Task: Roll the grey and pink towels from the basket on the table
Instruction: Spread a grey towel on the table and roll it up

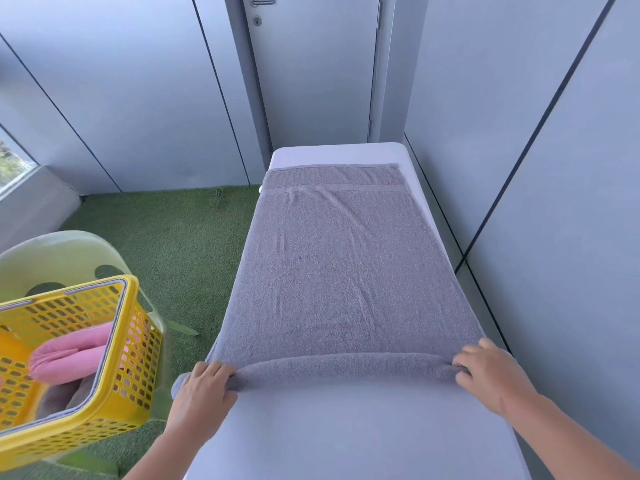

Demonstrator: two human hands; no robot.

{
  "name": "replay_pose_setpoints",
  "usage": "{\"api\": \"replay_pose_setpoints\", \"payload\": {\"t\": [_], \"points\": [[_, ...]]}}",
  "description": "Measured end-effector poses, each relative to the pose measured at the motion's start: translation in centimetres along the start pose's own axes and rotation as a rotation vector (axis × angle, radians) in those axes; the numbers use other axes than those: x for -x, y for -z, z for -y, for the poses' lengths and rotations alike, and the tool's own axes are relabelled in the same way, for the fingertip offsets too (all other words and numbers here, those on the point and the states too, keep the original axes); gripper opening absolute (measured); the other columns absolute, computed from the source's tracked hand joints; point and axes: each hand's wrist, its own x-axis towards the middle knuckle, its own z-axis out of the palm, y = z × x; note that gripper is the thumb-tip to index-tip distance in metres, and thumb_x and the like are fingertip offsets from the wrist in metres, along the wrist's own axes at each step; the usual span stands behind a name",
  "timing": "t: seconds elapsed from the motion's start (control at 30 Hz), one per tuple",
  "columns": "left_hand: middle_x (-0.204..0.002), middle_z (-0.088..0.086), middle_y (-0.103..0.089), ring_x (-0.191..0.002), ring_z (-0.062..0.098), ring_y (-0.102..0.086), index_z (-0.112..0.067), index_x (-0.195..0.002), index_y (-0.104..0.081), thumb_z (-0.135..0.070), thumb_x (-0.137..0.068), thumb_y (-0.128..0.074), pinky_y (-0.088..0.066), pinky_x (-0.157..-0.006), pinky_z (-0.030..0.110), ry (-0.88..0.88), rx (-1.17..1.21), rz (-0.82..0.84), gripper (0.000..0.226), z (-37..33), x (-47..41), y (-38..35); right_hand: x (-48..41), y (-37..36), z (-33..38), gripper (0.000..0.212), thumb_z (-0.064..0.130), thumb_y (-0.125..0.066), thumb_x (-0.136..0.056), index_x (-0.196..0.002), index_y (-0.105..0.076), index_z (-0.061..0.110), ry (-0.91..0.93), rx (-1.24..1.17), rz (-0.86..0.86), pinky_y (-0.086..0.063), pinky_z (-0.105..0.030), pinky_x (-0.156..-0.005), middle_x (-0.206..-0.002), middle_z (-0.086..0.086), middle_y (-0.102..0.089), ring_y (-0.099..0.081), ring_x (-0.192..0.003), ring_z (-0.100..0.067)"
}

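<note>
Two sides walled by grey panels [121,98], door [311,71] at the far end, green turf [180,244] on the floor, left. White table [346,427] runs near to far along the right wall. Grey towel [346,271] lies flat on it, near edge rolled. Yellow basket [131,341] near left, pink towel [69,358] inside. Left hand [204,389] and right hand [488,372] each grip a roll end, fingers curled.

We log a small enclosed room. Plain grey wall panels [131,98] with dark seams close every side, and a grey door [311,71] with a lever handle [262,1] stands beyond the table's far edge. Green artificial turf [180,244] covers the floor, with a window [14,161] at left. The long white padded table [346,427] suggests a spa or treatment room.
</note>
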Motion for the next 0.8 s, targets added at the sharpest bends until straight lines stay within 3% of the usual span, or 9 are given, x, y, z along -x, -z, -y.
{"api": "replay_pose_setpoints", "payload": {"t": [0.17, 0.23, 0.33, 0.43, 0.53, 0.6, 0.67, 0.73, 0.8], "points": [[-0.09, -0.016, -0.045, -0.088, 0.016, -0.041, -0.032, -0.073, -0.069, -0.04, -0.079, -0.04, -0.038, -0.074, 0.034, 0.019, -0.064, -0.098, 0.031, -0.2, -0.1, -0.1, 0.0, 0.8, 0.5, 0.041, 0.029, -0.052, -0.086, -0.049, -0.035, 0.025, -0.055, -0.015, 0.031, -0.039, -0.027, -0.061, -0.068, 0.008, -0.04, -0.038, -0.081, -0.012], [-0.087, -0.013, -0.044, -0.084, 0.017, -0.041, -0.035, -0.071, -0.07, -0.04, -0.081, -0.035, -0.038, -0.071, 0.035, 0.063, -0.052, -0.083, 0.036, -0.6, -0.3, 0.2, -0.1, 0.7, 0.7, 0.041, 0.027, -0.051, -0.088, -0.049, -0.036, 0.028, -0.117, -0.028, 0.027, -0.042, -0.029, -0.059, -0.069, 0.007, -0.042, -0.044, -0.078, -0.011], [-0.085, -0.009, -0.05, -0.08, 0.021, -0.049, -0.035, -0.092, -0.068, -0.025, -0.081, -0.056, -0.044, -0.065, 0.037, 0.095, -0.007, -0.134, 0.019, -0.6, -0.8, 0.3, -0.4, 0.9, 1.2, 0.027, 0.022, -0.054, -0.088, -0.07, -0.055, 0.041, -0.21, -0.084, -0.032, -0.048, -0.031, -0.064, -0.081, 0.011, -0.053, -0.059, -0.071, -0.008], [-0.088, -0.01, -0.052, -0.079, 0.022, -0.05, -0.031, -0.099, -0.06, 0.002, -0.072, -0.071, -0.046, -0.063, 0.037, 0.094, 0.078, -0.101, 0.045, -0.5, -1.1, 0.0, -0.5, 0.5, 1.1, 0.028, 0.007, -0.061, -0.082, -0.095, -0.068, 0.032, -0.161, -0.207, -0.089, -0.043, -0.03, -0.072, -0.094, 0.01, -0.059, -0.062, -0.082, -0.013], [-0.103, -0.015, -0.058, -0.097, 0.02, -0.054, -0.031, -0.103, -0.065, -0.009, -0.071, -0.072, -0.05, -0.072, 0.035, 0.067, 0.078, -0.041, 0.04, -0.9, -0.9, 0.1, -0.4, 0.4, 1.1, 0.043, 0.01, -0.063, -0.081, -0.123, -0.065, 0.022, -0.039, -0.199, 0.016, -0.038, -0.027, -0.089, -0.117, 0.009, -0.057, -0.048, -0.107, -0.017], [-0.108, -0.017, -0.06, -0.103, 0.016, -0.054, -0.032, -0.108, -0.067, -0.024, -0.066, -0.077, -0.051, -0.08, 0.035, 0.044, 0.009, 0.017, 0.044, -1.2, -0.8, 0.2, -0.5, 0.1, 0.8, 0.048, 0.02, -0.062, -0.082, -0.13, -0.061, 0.029, 0.001, -0.064, 0.055, -0.037, -0.025, -0.084, -0.12, 0.017, -0.054, -0.043, -0.108, -0.014], [-0.102, -0.019, -0.062, -0.099, 0.016, -0.053, -0.033, -0.104, -0.069, -0.029, -0.063, -0.076, -0.049, -0.079, 0.034, 0.037, -0.025, 0.026, 0.042, -1.2, -0.9, 0.1, -0.9, 0.7, 1.3, 0.039, 0.027, -0.06, -0.085, -0.123, -0.064, 0.035, 0.005, -0.006, 0.1, -0.033, -0.025, -0.078, -0.115, 0.02, -0.055, -0.042, -0.105, -0.013], [-0.09, -0.019, -0.059, -0.092, 0.015, -0.05, -0.032, -0.092, -0.069, -0.034, -0.065, -0.064, -0.045, -0.072, 0.033, 0.025, -0.048, -0.002, 0.028, -1.1, -1.0, 0.0, -1.3, 2.1, 2.1, 0.015, 0.029, -0.053, -0.088, -0.093, -0.066, 0.035, -0.001, 0.07, 0.146, -0.027, -0.022, -0.066, -0.097, 0.018, -0.054, -0.039, -0.097, -0.011], [-0.081, -0.019, -0.054, -0.085, 0.015, -0.046, -0.032, -0.079, -0.065, -0.039, -0.067, -0.05, -0.042, -0.067, 0.031, -0.016, -0.075, -0.021, 0.021, -0.8, -0.9, -0.1, -1.4, 3.5, 2.9, 0.026, 0.031, -0.046, -0.09, -0.065, -0.044, 0.029, -0.028, 0.129, 0.194, -0.02, -0.022, -0.055, -0.081, 0.013, -0.041, -0.034, -0.091, -0.01]]}}
